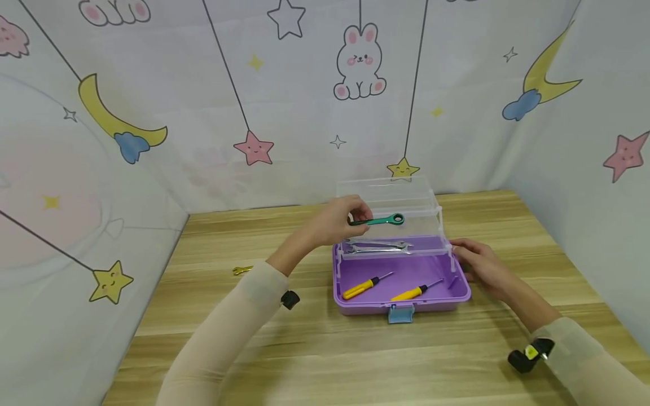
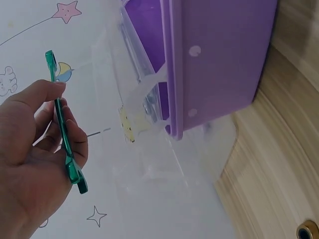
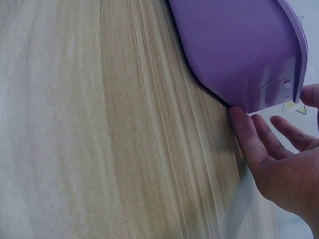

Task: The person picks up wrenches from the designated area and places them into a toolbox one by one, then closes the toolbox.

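Note:
A green ratchet wrench (image 1: 378, 221) is pinched between the thumb and fingers of my left hand (image 1: 337, 220), its ring end pointing right. It is held above the open purple toolbox (image 1: 363, 309), level with the raised clear trays (image 1: 406, 225). Several silver wrenches (image 1: 378, 248) lie in the lower tray. On the box floor are two yellow screwdrivers, one at the left (image 1: 359, 288) and one at the right (image 1: 410, 294). At the box's right side is my right hand (image 1: 482, 265); its extended fingers touch the purple end wall near the back corner (image 3: 234, 102).
A small yellow wrench (image 1: 242, 270) lies on the wooden table (image 1: 304, 361) left of the box, partly hidden by my left sleeve. The box's blue latch (image 1: 401, 314) hangs down in front. A printed white curtain (image 1: 304, 101) stands behind the table.

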Demonstrator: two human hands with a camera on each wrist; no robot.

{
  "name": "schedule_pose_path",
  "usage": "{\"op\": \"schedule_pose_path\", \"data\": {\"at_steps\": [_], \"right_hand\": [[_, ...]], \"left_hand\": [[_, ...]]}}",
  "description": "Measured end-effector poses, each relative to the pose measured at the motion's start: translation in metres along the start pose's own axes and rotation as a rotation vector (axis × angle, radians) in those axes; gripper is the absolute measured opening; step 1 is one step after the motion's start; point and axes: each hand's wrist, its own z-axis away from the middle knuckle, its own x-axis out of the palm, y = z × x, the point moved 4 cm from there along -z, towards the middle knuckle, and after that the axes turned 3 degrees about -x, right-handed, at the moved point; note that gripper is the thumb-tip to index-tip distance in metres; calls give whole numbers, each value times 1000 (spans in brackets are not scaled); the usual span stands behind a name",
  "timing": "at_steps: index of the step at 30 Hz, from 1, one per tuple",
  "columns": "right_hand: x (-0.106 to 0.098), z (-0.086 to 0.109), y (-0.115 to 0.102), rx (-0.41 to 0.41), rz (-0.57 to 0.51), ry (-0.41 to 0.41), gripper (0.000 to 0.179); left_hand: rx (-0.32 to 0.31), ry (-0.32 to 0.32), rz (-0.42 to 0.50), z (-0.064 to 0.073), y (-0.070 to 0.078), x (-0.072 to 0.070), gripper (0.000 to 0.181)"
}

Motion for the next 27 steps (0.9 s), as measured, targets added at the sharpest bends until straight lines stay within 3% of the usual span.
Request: {"op": "schedule_pose_path", "data": {"at_steps": [7, 27], "right_hand": [[0, 0, -3, -5, -8, 0, 58], [1, 1, -3, 5, -17, -2, 55]], "left_hand": [[50, 1, 6, -10, 6, 14, 13], [0, -11, -29, -22, 1, 39, 15]]}}
